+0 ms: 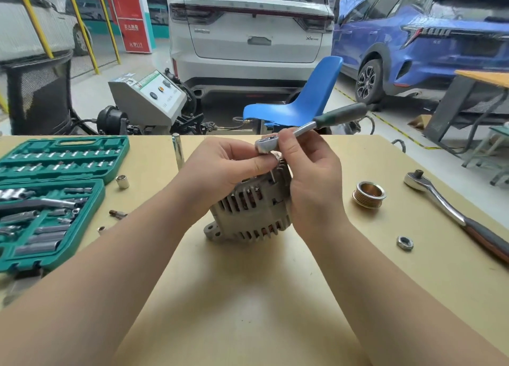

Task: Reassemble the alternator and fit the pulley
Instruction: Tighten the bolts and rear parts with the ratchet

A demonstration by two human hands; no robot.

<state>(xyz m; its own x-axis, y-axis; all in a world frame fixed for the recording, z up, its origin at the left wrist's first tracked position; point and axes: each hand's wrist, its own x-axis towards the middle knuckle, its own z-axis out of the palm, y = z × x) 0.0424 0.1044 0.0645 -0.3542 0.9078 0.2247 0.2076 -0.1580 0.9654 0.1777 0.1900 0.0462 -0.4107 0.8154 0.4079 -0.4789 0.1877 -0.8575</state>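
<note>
Alternator (249, 208) sits mid-table with its through-bolt pointing up, small ratchet (308, 127) right on top of it, right hand (311, 178) pinching the ratchet head, left hand (220, 170) pinching under it, pulley (368, 194) waiting off right.

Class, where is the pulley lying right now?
In the head view, the pulley lies on the table's right side, between the alternator and the large ratchet.
</note>
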